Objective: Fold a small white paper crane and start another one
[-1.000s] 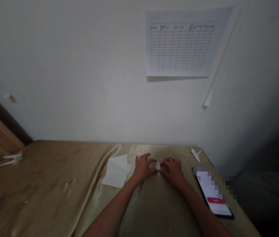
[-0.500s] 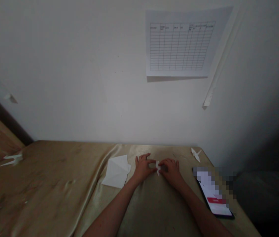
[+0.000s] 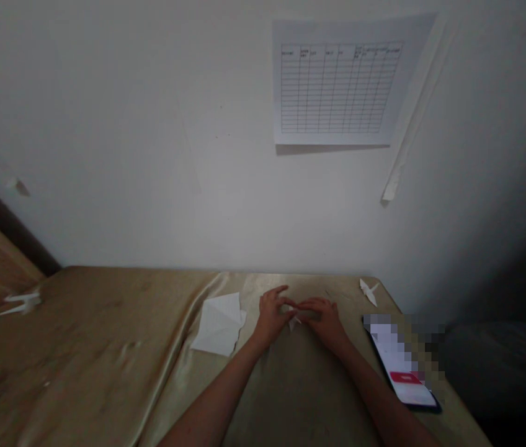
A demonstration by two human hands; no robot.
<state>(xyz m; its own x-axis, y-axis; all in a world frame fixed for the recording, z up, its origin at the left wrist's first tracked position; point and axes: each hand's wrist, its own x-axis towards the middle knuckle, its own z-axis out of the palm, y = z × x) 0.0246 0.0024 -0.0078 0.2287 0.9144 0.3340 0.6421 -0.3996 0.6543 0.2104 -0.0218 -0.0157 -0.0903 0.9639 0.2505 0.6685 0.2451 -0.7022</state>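
Note:
Between my fingertips is a small piece of folded white paper point(image 3: 293, 322), partly covered by the fingers. My left hand point(image 3: 272, 315) pinches it from the left with thumb and forefinger, the other fingers raised. From the right, my right hand point(image 3: 322, 318) pinches the same paper, its forefinger reaching over to the left one. Creased white paper sheets point(image 3: 218, 324), one with a torn edge, lie to the left of my left hand. A folded paper crane point(image 3: 368, 292) rests beyond my right hand, near the table's far right corner.
A gold satin cloth with a raised fold covers the table point(image 3: 100, 347). A phone point(image 3: 400, 366) with a lit screen lies at the right edge. More folded white paper shapes sit at the left, one farther back point(image 3: 23, 302). A printed chart point(image 3: 337, 87) hangs on the wall.
The folded paper has turned from upright to a slanted, wider shape lower between my fingers. My forefingers have come together above it.

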